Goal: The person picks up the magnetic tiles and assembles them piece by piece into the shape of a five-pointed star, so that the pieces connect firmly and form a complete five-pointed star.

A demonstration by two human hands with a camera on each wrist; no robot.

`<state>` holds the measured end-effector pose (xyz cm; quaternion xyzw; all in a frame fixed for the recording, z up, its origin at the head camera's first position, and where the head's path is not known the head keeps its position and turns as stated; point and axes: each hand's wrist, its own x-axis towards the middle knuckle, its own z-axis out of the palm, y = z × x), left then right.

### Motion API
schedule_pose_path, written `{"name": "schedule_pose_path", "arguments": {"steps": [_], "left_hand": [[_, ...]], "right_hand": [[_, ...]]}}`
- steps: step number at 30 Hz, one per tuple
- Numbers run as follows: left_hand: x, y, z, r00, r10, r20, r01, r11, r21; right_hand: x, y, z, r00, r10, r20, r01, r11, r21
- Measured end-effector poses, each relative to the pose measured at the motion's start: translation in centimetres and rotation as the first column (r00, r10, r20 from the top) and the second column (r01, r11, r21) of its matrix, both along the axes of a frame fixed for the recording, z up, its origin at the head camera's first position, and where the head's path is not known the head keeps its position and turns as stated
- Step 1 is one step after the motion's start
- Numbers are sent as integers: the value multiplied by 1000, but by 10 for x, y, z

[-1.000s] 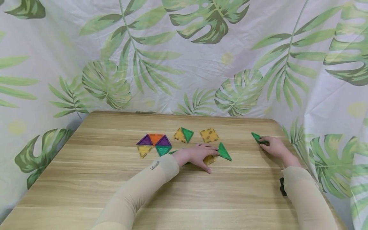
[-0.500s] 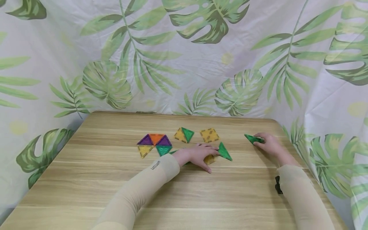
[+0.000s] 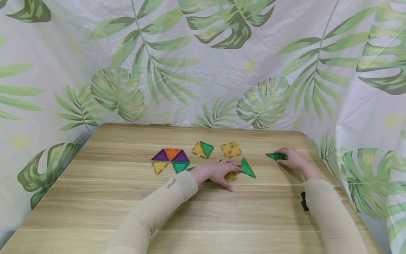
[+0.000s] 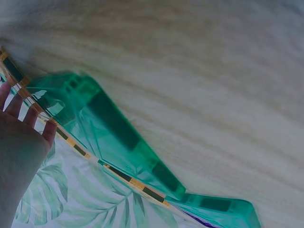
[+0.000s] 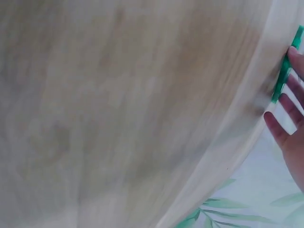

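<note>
In the head view my left hand (image 3: 219,172) lies palm down with extended fingers over several tiles. A yellow tile (image 3: 232,176) shows beneath it, and a tall green triangle tile (image 3: 248,168) sits at its fingertips. Part of another green tile (image 3: 190,168) peeks out behind the wrist; the left wrist view shows a large green tile (image 4: 114,130) near that hand. Toward the table's right side, my right hand (image 3: 293,159) pinches a green triangular tile (image 3: 272,155) between thumb and fingers. The right wrist view catches this tile edge-on, partly covered by the thumb.
Left of my left hand lies a joined group with an orange triangle tile (image 3: 171,153), purple triangle tiles (image 3: 160,155), a yellow one and a green one. Behind are a yellow-and-green pair (image 3: 199,149) and a yellow square (image 3: 231,149). A leaf-print cloth (image 3: 203,70) hangs behind the table.
My right hand has moved left with the green triangular tile, whose tip has turned to point more to the left. My left hand and the other tiles stay where they were.
</note>
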<state>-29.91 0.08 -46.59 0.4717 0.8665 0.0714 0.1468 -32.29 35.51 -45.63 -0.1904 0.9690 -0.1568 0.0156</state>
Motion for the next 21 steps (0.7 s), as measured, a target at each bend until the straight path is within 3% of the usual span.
{"name": "schedule_pose_path", "arguments": {"steps": [7, 10, 13, 15, 18, 21], "left_hand": [[0, 0, 0, 1000, 2, 6, -2, 1000, -1], [0, 0, 0, 1000, 4, -2, -4, 1000, -6], [1, 0, 0, 1000, 7, -7, -7, 1000, -9], [1, 0, 1, 1000, 7, -5, -7, 1000, -10], [2, 0, 1, 1000, 7, -3, -7, 1000, -7], [2, -1, 2, 1000, 6, 8, -6, 1000, 0]], "right_hand": [[2, -3, -3, 995, 101, 3, -100, 995, -25], [2, -6, -3, 994, 108, 15, -107, 992, -61], [2, -9, -1, 998, 41, 39, -37, 995, -92], [2, -11, 0, 997, -54, 49, 58, 994, -92], [4, -15, 2, 980, -194, 48, 197, 979, -47], [5, -19, 3, 968, -246, 41, 245, 969, 20]]}}
